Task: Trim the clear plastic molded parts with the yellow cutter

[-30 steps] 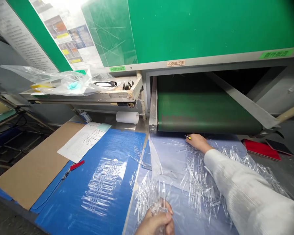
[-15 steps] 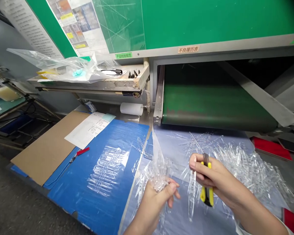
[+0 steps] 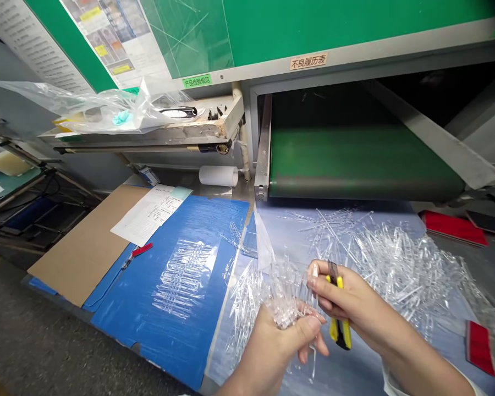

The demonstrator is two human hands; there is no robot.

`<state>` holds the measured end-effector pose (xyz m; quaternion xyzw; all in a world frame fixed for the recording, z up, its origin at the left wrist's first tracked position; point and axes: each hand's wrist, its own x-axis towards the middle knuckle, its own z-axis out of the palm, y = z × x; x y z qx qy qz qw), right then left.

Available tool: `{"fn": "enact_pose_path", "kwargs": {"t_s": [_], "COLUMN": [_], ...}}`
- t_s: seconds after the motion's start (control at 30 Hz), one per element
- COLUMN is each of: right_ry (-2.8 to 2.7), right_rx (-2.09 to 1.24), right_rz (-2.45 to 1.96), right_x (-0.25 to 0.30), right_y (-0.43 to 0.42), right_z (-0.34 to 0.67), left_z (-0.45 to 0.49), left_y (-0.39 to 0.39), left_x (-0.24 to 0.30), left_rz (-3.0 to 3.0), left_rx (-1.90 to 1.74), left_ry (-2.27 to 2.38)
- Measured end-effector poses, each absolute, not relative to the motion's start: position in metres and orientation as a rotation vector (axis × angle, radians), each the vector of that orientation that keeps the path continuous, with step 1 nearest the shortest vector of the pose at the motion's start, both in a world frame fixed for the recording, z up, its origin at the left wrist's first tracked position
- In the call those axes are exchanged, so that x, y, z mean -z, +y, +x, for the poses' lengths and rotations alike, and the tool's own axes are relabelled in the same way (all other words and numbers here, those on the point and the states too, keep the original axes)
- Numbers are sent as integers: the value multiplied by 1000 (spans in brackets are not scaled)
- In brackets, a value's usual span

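Observation:
My left hand (image 3: 280, 344) is closed around a bundle of clear plastic parts (image 3: 278, 305) low in the middle of the view. Close to its right, my right hand (image 3: 348, 305) grips a yellow and black utility knife (image 3: 339, 319), its tip pointing up beside the bundle. Both hands hover over a clear plastic sheet (image 3: 355, 374). A heap of loose clear plastic parts (image 3: 400, 264) lies on that sheet behind and right of the hands.
A green conveyor belt (image 3: 363, 165) ends just behind the heap. At the left lie a blue sheet (image 3: 148, 308) with a row of clear parts (image 3: 185, 278), brown cardboard (image 3: 86, 247), a printed paper (image 3: 150, 214) and a small red-handled tool (image 3: 137, 254). Red items (image 3: 454, 226) sit at right.
My right hand came back from the belt's end holding the utility knife and now sits beside the left hand, which still holds the bundle. The view shifted slightly.

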<state>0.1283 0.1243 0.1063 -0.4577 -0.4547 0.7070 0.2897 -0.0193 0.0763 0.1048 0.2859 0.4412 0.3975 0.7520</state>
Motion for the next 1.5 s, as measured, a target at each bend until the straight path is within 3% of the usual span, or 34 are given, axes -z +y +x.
{"fn": "enact_pose_path", "kwargs": {"t_s": [0.27, 0.47, 1.5], "right_ry": [-1825, -2087, -2106], "right_rx": [-1230, -939, -939], "right_rz": [-1423, -1365, -1373], "right_x": [-116, -114, -109], "right_y": [89, 79, 80], "right_z": [137, 137, 136], "left_z": [-22, -23, -24], "left_y": [78, 81, 82], "left_x": [-114, -113, -107], "left_rz": [684, 806, 963], "left_rx": [-904, -875, -880], "left_ry": [1119, 1135, 1163]}}
